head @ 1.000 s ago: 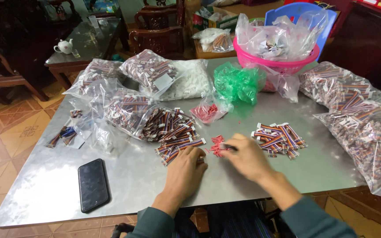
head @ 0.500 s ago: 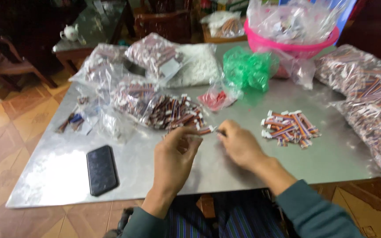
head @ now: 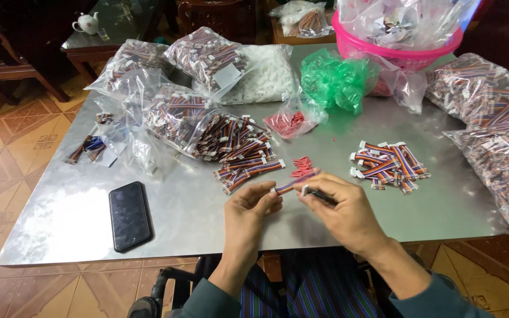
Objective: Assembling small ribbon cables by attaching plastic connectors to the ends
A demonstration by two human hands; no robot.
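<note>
My left hand (head: 248, 213) and my right hand (head: 341, 210) meet over the near edge of the metal table (head: 78, 218). Between their fingertips they pinch one short striped ribbon cable (head: 293, 182) with a white plug at each end. My right hand also grips a thin dark tool (head: 323, 196). Just beyond the hands lies a small heap of red connector pieces (head: 302, 166). A loose pile of striped cables (head: 243, 150) spills from an open clear bag to the left. A second, smaller pile of cables (head: 389, 165) lies to the right.
A black phone (head: 129, 214) lies face up at the near left. Clear bags of cables (head: 484, 112) crowd the right side and back. A crumpled green bag (head: 334, 79), a small bag of red pieces (head: 287, 122) and a pink basket (head: 396, 50) sit farther back. Tiled floor shows left of the table.
My hands have drawn back from the piles toward the near edge. They now hold a single cable between them, and the view has tilted down.
</note>
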